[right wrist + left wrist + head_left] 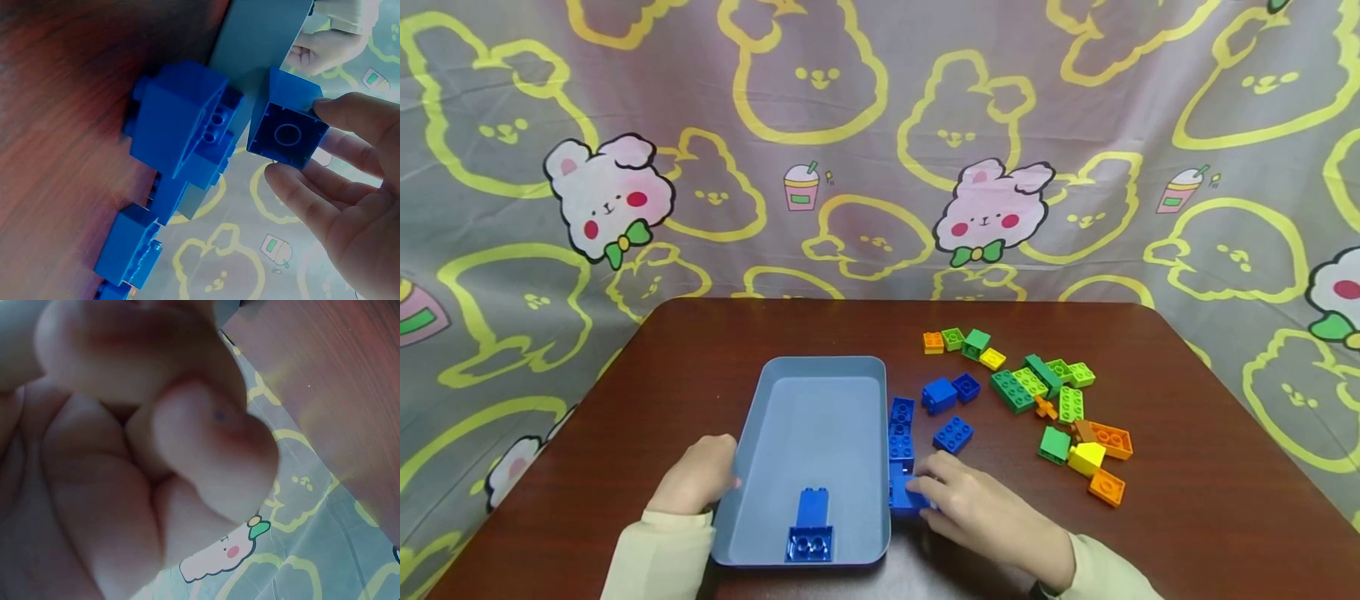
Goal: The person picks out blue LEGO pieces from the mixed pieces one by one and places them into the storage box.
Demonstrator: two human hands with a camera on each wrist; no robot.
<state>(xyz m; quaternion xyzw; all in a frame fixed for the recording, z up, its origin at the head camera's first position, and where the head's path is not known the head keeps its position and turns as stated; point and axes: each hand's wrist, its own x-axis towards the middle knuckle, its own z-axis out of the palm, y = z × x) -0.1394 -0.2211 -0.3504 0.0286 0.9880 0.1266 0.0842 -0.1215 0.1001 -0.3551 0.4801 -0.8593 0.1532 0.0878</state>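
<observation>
Blue brick (287, 119) in fingertip pinch of right grip (970, 504) beside tray (822, 437), left grip (696, 475) curled on its rim

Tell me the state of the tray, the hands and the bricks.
Tray: upright, blue pieces lying inside
Left hand: fingers curled at the tray's edge
Right hand: pinching
Blue brick in its grip: hollow underside exposed
Large dark green brick: studs up
Nearest orange brick: hollow side up
Other bricks: scattered on the table

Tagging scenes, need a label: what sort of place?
Likely an indoor tabletop setup, perhaps a staged play or recording corner: a dark table, a tray with toy bricks beside it, and a cartoon-print cloth hung behind.
</observation>
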